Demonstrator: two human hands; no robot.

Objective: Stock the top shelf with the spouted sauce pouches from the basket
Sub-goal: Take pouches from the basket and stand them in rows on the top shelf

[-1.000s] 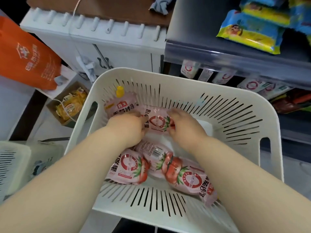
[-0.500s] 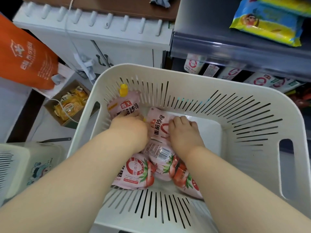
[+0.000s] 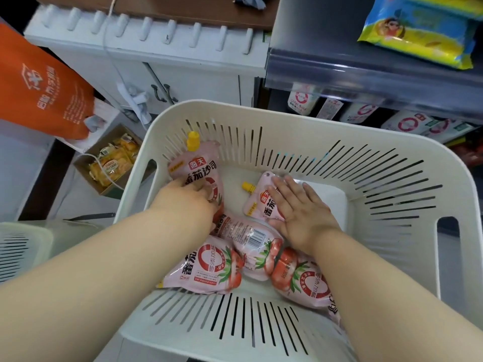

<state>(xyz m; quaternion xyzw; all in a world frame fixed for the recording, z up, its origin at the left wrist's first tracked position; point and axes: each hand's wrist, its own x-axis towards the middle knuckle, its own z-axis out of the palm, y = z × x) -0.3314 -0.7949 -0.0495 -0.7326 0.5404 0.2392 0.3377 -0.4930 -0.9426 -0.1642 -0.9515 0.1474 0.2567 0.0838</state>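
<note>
A cream slotted basket (image 3: 392,163) holds several pink spouted sauce pouches with yellow caps. My left hand (image 3: 188,202) grips the lower part of one pouch (image 3: 194,165) that leans against the basket's far-left wall, cap up. My right hand (image 3: 300,207) lies flat, fingers spread, on a second pouch (image 3: 258,202) whose yellow cap points left. Three more pouches (image 3: 209,265) lie on the basket floor below my hands. The grey shelf (image 3: 366,74) is at the upper right.
Blue and yellow snack packs (image 3: 418,30) lie on the grey shelf. White packets (image 3: 407,124) fill the shelf below it. An orange bag (image 3: 44,84) and a cardboard box of yellow packets (image 3: 112,160) are at the left, by a white cabinet (image 3: 156,53). Another basket (image 3: 21,246) is at the far left.
My hands have moved apart. The left one has taken hold of the leaning pouch. The right one has slid right and flattened on another pouch, whose cap now shows.
</note>
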